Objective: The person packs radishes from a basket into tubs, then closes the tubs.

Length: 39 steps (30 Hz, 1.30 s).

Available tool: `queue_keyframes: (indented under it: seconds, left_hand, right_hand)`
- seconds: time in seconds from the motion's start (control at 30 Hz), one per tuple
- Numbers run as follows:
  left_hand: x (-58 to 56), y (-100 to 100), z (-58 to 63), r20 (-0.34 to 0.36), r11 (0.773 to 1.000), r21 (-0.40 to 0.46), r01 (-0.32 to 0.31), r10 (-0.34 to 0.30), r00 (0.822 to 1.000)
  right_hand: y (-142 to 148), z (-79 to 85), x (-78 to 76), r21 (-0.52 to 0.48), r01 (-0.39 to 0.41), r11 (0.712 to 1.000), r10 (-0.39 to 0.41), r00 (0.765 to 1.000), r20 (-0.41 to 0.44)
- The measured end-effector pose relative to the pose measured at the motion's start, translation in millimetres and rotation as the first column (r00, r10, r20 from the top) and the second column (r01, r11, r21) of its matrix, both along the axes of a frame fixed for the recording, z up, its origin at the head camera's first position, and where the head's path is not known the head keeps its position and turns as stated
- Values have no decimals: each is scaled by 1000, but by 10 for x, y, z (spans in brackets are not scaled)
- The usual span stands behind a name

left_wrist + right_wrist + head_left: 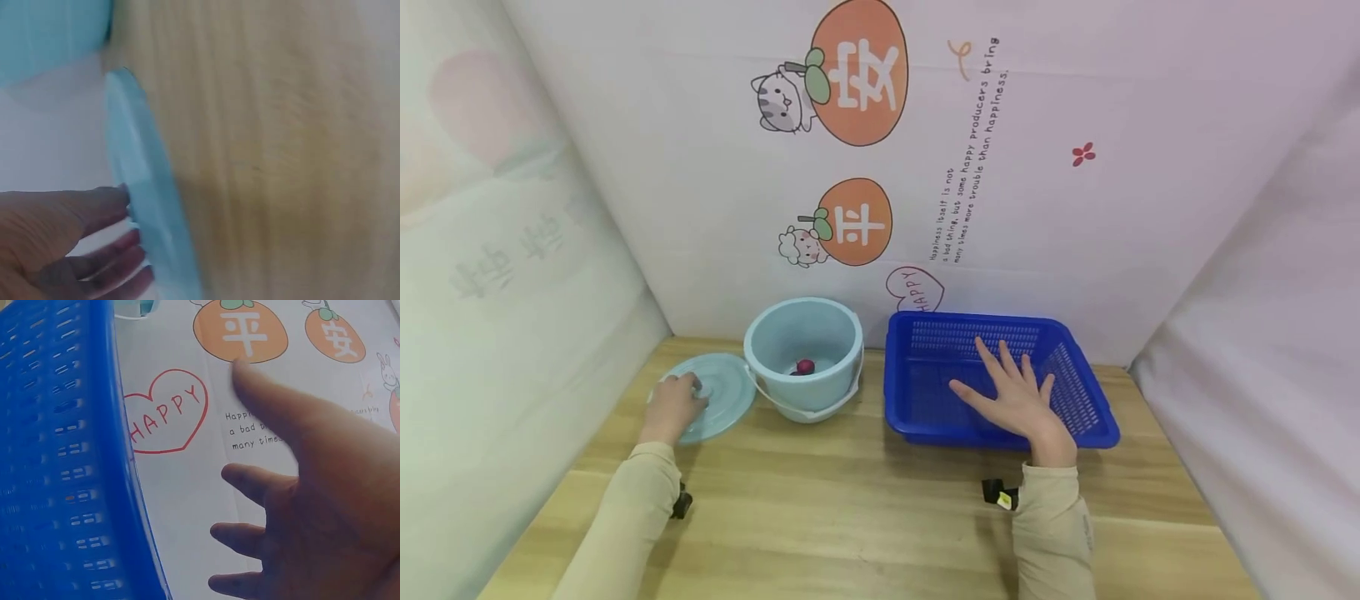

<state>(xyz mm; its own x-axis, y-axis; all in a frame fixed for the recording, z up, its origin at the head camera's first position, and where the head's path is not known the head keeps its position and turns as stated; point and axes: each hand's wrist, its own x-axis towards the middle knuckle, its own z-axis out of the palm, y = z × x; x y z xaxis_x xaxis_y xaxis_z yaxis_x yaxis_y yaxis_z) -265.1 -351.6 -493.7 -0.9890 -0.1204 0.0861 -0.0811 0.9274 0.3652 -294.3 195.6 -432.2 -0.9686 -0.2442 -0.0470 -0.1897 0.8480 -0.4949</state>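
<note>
My left hand (672,406) pinches the middle of a round light-blue bucket lid (727,398), left of the bucket. In the left wrist view the lid (145,181) shows edge-on, with thumb and fingertips at its upper face. A light-blue bucket (805,398) with a white handle stands upright and uncovered; a small dark red round thing (806,367) lies inside it. My right hand (1017,402) is spread wide over the blue plastic basket (925,400), holding nothing. The right wrist view shows its fingers stretched out beside the basket's slotted wall (56,456).
The wooden table (835,508) runs up to a white printed cloth (700,208) behind the bucket and basket. More white cloth hangs along the left and right sides. A black wrist device (998,493) sits by the right sleeve.
</note>
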Motion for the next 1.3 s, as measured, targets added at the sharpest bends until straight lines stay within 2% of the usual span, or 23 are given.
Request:
queue_keyframes:
  seconds: [0.13, 0.23, 0.4, 0.53, 0.67, 0.8, 0.97, 1.07, 1.2, 1.3]
  left_hand:
    - [15, -71, -126, -35, 1000, -7, -5, 5, 999]
    - [14, -96, -151, 3, 999, -37, -20, 20, 1000]
    - [-8, -136, -125, 84, 997, -58, -52, 57, 995]
    - [-18, -172, -37, 77, 995, -75, -67, 73, 994]
    - [-30, -149, 140, -33, 991, -90, -101, 98, 995]
    - [-21, -65, 347, -147, 992, -64, -108, 97, 984]
    - [135, 50, 686, -173, 992, -31, -119, 112, 978]
    - [224, 167, 914, -196, 994, -24, -103, 96, 976]
    - [290, 477, 1211, -218, 998, -35, -57, 48, 975]
    - [274, 761, 1354, -232, 998, -51, -25, 12, 973]
  right_hand:
    - [-1, 39, 35, -11, -24, 1000, 24, 1000, 17]
    - [-8, 108, 79, -8, -41, 999, 41, 998, 45]
    - [-24, 245, 176, -24, -56, 998, 56, 998, 31]
    - [-24, 317, 244, -54, -69, 996, 69, 998, 8]
    - [5, 331, 274, -64, -73, 995, 74, 997, 15]
    - [20, 333, 257, -63, -68, 996, 67, 998, -11]
    - [-121, 353, 233, -78, -101, 992, 96, 993, -65]
    - [-236, 357, 225, -79, -131, 988, 125, 989, -85]
    - [-384, 335, 243, -82, -168, 982, 159, 982, -104]
    - [-480, 318, 258, -100, -196, 976, 186, 977, -100]
